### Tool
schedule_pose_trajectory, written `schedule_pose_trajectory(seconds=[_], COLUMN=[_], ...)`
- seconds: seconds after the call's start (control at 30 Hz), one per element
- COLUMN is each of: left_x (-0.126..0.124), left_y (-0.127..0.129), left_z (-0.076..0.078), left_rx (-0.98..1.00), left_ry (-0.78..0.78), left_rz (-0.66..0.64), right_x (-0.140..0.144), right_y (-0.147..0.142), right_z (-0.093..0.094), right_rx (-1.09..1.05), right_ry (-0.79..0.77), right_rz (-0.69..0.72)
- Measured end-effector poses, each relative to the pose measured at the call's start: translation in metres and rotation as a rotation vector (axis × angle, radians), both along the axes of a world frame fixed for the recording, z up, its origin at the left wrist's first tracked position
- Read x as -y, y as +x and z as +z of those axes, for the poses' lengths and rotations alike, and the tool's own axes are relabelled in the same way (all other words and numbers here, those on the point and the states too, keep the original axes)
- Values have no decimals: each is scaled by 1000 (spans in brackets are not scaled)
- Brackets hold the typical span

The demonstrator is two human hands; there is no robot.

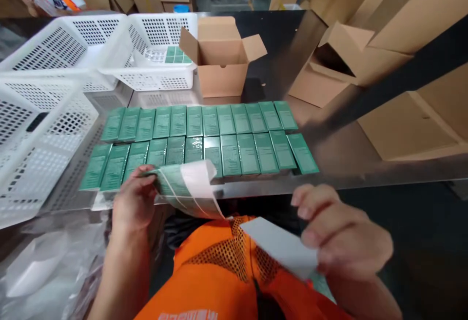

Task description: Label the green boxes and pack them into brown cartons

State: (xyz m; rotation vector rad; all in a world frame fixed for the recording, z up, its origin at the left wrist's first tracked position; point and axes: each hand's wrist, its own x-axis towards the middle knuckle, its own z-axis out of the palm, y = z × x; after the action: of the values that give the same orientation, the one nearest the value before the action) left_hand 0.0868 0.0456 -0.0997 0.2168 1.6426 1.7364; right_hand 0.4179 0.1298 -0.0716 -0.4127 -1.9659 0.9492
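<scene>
Head view, and I'm looking at the left hand (133, 198) at lower left, fingers pinched on a curling strip of label backing (193, 188) so it stays lifted off the table edge. Over at lower right, the right hand (340, 234) has its fingers curled together around a pale flat box (280, 247), held tilted above the orange vest (226, 271), well short of the rows. Just past both hands, green boxes (204, 139) lie flat in two tight rows on the steel table (347, 164), faces up, easy to reach. Beyond them, white baskets (146, 51) at upper left and an open carton (219, 61) at top centre.
</scene>
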Motion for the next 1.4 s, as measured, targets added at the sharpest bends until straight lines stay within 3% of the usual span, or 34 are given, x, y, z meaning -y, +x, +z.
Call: schedule_pose_trajectory(seconds=[0.07, 0.17, 0.3, 0.4, 0.57, 0.93, 1.27, 1.4], left_x=[-9, -27, -50, -64, -80, -97, -104, -109], left_y=[3, 29, 74, 92, 104, 119, 121, 123], left_z=[6, 12, 12, 8, 4, -2, -2, 1], left_rx=[-93, -300, -582, -679, -757, -906, -915, -983], left_ry=[48, -26, -232, -277, -361, -607, -627, -720], left_rz=[-2, -253, -764, -916, -950, -960, -968, -1010], right_x=[-29, -77, -121, -134, -138, -136, -129, -127], right_y=[-3, -21, -42, -48, -55, -67, -69, -71], right_z=[5, 4, -14, -25, -29, -61, -60, -62], right_rx=[-90, 31, 175, 211, 246, 342, 399, 446], right_ry=[-126, -419, -697, -789, -787, -501, -428, -398], right_rz=[-104, -184, -64, 18, 71, -184, -265, -266])
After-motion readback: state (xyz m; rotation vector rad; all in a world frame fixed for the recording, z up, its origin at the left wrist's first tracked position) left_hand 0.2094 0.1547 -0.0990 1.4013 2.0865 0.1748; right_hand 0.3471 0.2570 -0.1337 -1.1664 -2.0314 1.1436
